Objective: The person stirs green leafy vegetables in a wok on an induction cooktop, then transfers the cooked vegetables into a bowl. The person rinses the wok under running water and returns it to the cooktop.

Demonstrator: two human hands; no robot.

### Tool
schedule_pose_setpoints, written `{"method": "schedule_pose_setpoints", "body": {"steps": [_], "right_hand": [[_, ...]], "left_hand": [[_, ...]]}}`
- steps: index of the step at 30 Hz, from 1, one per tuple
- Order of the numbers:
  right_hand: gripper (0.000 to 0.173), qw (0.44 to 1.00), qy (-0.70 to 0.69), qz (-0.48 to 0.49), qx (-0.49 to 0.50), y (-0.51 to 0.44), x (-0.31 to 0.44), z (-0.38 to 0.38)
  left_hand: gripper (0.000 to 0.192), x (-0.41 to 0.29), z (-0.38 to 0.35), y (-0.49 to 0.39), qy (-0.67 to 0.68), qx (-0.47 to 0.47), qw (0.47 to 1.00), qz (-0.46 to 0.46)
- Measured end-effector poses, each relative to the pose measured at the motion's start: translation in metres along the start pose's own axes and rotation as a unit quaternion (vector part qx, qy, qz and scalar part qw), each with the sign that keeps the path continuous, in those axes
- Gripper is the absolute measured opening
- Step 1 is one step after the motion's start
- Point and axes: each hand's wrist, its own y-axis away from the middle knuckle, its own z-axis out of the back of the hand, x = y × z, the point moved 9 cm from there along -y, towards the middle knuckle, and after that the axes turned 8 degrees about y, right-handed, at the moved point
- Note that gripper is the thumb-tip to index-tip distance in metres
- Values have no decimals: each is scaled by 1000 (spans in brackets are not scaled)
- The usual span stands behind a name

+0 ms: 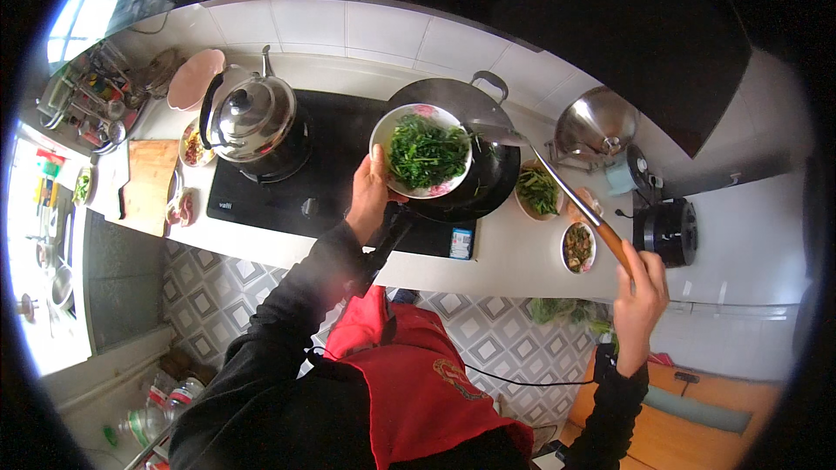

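Note:
My left hand [370,192] grips the rim of a floral-patterned white bowl [423,196] from its lower left. Chopped dark green leafy vegetables [428,151] fill this bowl, which is over the left part of a black wok [503,173] on the cooktop. In my right hand [642,300] is the wooden handle of a long metal spatula [571,192]. Its blade reaches over the wok near the bowl's right edge. A few green scraps cling inside the wok. The bowl hides much of the wok's interior.
A steel kettle [255,121] stands on the left of the black cooktop [339,176]. Left of it are a pink bowl [196,80] and a cutting board [151,183]. To the wok's right sit a bowl of green vegetables [539,190] and a cooked dish [578,248].

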Motion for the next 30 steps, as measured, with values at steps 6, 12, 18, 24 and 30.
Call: {"method": "schedule_pose_setpoints", "body": {"steps": [6,12,18,24,30], "right_hand": [[34,965,-58,-103,233,-30,-23,-100],[31,944,15,-22,330,-75,-3,-156],[28,965,-83,7,247,-118,53,-187],[32,979,8,30,201,-122,8,-189],[30,983,-53,99,143,-138,48,-202]], "left_hand": [[66,-28,34,8,-1,-33,998,-56],[60,-52,68,32,37,-56,995,-75],[58,-60,99,44,53,-96,992,-64],[59,-68,111,54,25,-135,988,-66],[60,-68,104,52,28,-137,988,-64]]}}
